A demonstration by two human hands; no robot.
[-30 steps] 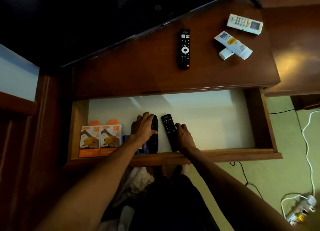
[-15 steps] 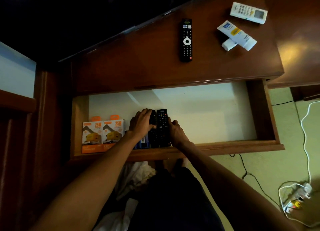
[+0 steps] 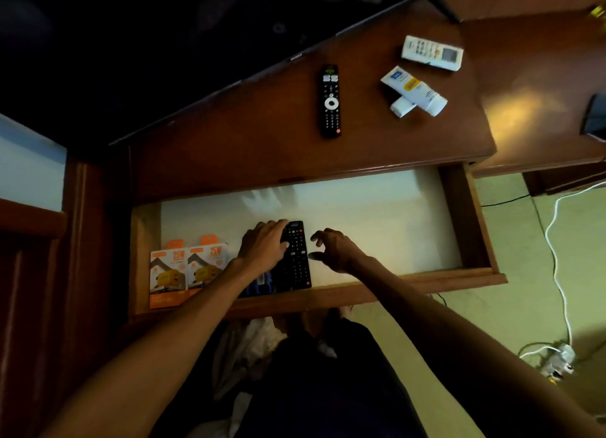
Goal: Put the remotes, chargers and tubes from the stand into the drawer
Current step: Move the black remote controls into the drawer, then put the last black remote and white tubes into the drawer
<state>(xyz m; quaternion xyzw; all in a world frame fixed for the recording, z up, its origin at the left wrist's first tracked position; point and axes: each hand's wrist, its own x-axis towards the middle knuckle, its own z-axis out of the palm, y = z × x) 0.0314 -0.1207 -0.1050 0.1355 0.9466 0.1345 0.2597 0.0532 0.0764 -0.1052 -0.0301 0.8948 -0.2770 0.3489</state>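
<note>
Head view, looking down into the open drawer. Left hand low in the drawer, palm down, fingers spread flat across the upper left part of a black remote lying lengthwise on the pale drawer floor; resting on it, not wrapped around it. Under that palm, possibly a second dark remote, too hidden to confirm. Right hand just right of the same remote, clear of it, fingers curled into a loose open claw, gripping nothing. Just left of the left wrist, two orange-and-white charger boxes side by side against the drawer's near left corner. Below the left wrist, something blue by the drawer's front wall, too dark to identify.

Beyond both hands, up on the wooden stand: another black remote with a white ring button, straight past the fingertips, lying lengthwise. Farther out and to the right of the right hand, a white tube with a yellow and blue label lying across a smaller white tube, touching. Past those, a white remote with a small screen, nearest the stand's far right corner.

Far right of the right arm, down on the floor, a white cable trailing to a power strip.
</note>
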